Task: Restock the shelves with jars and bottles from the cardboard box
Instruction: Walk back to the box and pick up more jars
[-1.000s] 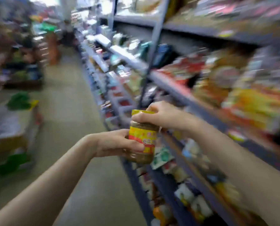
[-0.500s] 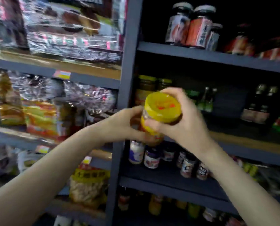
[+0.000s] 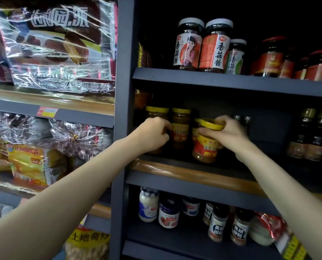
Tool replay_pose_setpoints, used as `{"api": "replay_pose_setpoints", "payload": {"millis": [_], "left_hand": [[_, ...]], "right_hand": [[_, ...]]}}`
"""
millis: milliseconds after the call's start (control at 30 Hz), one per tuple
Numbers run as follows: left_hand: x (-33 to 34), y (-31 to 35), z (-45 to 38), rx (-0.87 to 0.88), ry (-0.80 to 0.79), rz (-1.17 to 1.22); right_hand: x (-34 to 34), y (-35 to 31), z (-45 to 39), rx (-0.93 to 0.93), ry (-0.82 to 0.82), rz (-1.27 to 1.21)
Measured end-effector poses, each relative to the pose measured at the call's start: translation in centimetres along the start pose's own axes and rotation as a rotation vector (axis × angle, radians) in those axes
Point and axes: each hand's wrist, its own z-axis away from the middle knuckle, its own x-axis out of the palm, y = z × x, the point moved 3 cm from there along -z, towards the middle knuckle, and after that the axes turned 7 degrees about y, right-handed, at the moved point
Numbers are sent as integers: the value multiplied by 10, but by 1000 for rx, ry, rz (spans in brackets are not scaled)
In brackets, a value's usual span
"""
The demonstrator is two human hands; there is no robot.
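Now the yellow-lidded sauce jar (image 3: 206, 142) is sitting low over the front of the middle shelf (image 3: 190, 172), tilted a little, just right of the row of matching jars (image 3: 180, 128). Half a second ago it was being carried in both hands, lid toward the camera, out in front of the shelving; a second ago it was still out in the aisle. So the carry is over and the placing is under way, though whether its base is fully down on the board is hard to tell.

The right hand (image 3: 229, 135) is gripping the jar from above and behind, fingers curled over the yellow lid and down the far side. The left hand (image 3: 153, 135) is no longer on that jar; it is reaching in with fingers curled against the leftmost stocked jar (image 3: 156, 114), seemingly holding or nudging it. Both forearms are stretching up and forward into the bay.

Above, mushroom-sauce jars (image 3: 201, 45) are standing; dark bottles (image 3: 312, 136) are standing further right. The cardboard box is not in view.
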Motion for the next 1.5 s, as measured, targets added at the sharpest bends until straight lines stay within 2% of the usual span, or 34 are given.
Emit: {"api": "replay_pose_setpoints", "payload": {"millis": [100, 233, 300, 467, 633, 700, 1000, 1133, 1233, 1333, 1367, 1433, 1500], "left_hand": [[3, 0, -5, 23, 15, -8], [11, 0, -13, 19, -3, 7], [18, 1, -19, 18, -4, -1], [35, 2, -31, 0, -53, -11], [45, 1, -33, -5, -82, -32], [47, -1, -32, -4, -97, -57], [43, -10, -28, -20, -115, -48], [40, -12, -24, 3, -103, -54], [28, -9, -14, 90, 64, -23], [1, -6, 25, 292, 372, 24], [-8, -9, 45, 338, 447, 30], [-28, -26, 86, 334, 576, 8], [-49, -61, 133, 200, 666, -41]], "right_hand": [[-3, 20, -9, 129, 17, -44], [1, 26, -15, 101, 44, 82], [1, 25, -17, 40, 43, 123], [2, 16, -10, -331, 81, 437], [9, 10, -30, -225, 36, 476], [14, 9, -37, -235, 35, 478], [39, 12, -51, -253, 137, 595], [43, 8, -47, -173, 133, 591], [41, -11, -19, -191, 147, 461], [51, -40, 42, -495, 259, 189], [59, -51, 64, -591, 251, 70], [86, -77, 104, -751, 201, -119], [123, -106, 145, -872, 121, -234]]}}
